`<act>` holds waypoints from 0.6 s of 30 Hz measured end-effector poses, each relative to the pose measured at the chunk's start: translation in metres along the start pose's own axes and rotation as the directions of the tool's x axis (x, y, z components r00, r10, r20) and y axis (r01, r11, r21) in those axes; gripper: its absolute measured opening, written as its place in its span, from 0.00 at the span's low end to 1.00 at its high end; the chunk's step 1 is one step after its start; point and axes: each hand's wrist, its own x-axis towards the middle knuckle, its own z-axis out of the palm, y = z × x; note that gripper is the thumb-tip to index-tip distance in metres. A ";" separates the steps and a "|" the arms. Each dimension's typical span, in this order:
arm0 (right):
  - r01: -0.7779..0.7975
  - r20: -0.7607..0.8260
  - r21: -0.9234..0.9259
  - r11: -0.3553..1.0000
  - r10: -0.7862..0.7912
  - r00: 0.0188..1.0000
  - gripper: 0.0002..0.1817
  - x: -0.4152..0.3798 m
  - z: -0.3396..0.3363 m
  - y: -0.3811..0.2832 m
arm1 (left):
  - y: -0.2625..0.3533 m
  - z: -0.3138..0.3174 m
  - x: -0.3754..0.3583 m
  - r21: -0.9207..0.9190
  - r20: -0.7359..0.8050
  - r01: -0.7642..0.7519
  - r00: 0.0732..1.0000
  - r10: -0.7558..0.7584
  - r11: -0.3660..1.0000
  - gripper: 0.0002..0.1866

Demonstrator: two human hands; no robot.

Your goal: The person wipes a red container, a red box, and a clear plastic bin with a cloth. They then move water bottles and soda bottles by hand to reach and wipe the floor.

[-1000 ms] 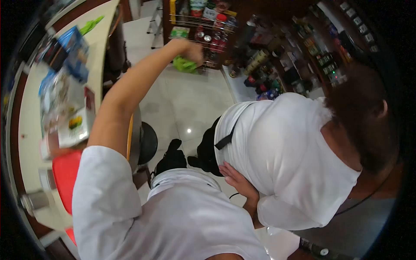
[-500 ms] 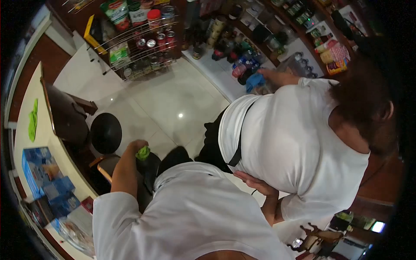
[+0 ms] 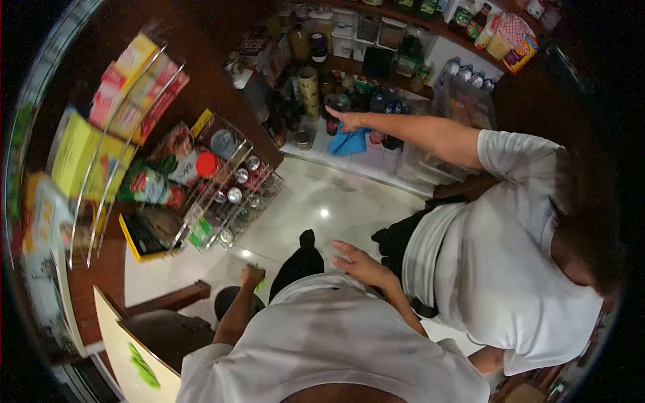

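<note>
My left hand (image 3: 252, 276) is closed round a green cloth (image 3: 261, 283), of which only a small part shows. My right hand (image 3: 363, 263) is raised in front of my shirt, fingers apart, holding nothing. To my right a co-worker in a white shirt (image 3: 497, 235) stretches an arm out towards bottles on a white ledge (image 3: 316, 156). The co-worker's hand (image 3: 346, 119) has a finger extended, just above a blue cloth (image 3: 347, 141). Whether that hand grips the cloth I cannot tell.
A wire rack (image 3: 232, 195) holds cans and packets at centre left, and boxes stand in another rack (image 3: 101, 158) further left. A second green cloth (image 3: 142, 366) lies on a pale tabletop (image 3: 117, 336). Plastic bins (image 3: 463, 101) stand beyond the co-worker's arm.
The view has turned left and towards the racks. The co-worker's arm now reaches out further, with a finger extended. My right hand has come forward, away from the co-worker's side. The green cloth stays in my left hand.
</note>
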 end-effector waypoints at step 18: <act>-0.040 -0.725 -0.071 0.997 -0.024 0.688 0.44 0.114 -0.122 0.016 | 0.440 -0.171 -0.016 -0.742 0.551 -0.300 0.237 0.800 0.599 0.38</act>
